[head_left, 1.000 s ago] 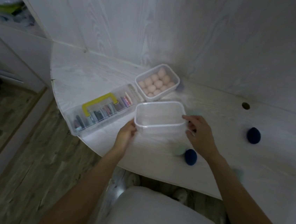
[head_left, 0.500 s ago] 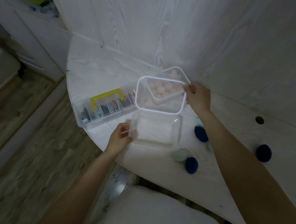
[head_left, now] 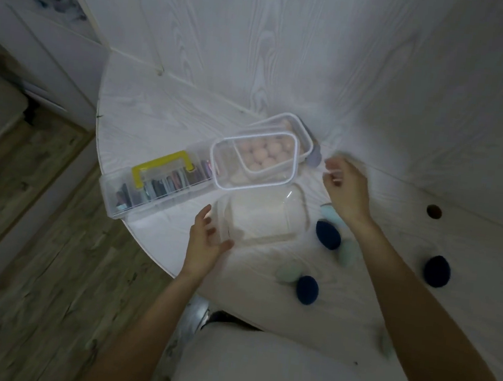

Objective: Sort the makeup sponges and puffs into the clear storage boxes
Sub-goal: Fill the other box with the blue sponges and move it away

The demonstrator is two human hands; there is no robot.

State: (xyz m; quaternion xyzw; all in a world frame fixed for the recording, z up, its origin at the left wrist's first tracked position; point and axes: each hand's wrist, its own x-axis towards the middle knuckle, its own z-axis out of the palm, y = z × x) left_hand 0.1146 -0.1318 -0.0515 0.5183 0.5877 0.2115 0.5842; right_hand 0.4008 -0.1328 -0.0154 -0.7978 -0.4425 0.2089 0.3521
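right hand (head_left: 345,191): fingers curled, empty | left hand (head_left: 204,242): open | navy sponge (head_left: 328,234) just below right fingers, nearer than left

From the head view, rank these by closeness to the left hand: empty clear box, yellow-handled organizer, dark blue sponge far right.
1. Empty clear box, just right of the left hand.
2. Yellow-handled organizer, up and left.
3. Dark blue sponge, far right.

home room, likely bedroom corner, whitewashed wood-grain desk (head_left: 145,123) built into matching wall panels (head_left: 260,36), wood plank floor (head_left: 36,245), white cupboard (head_left: 42,44) alongside
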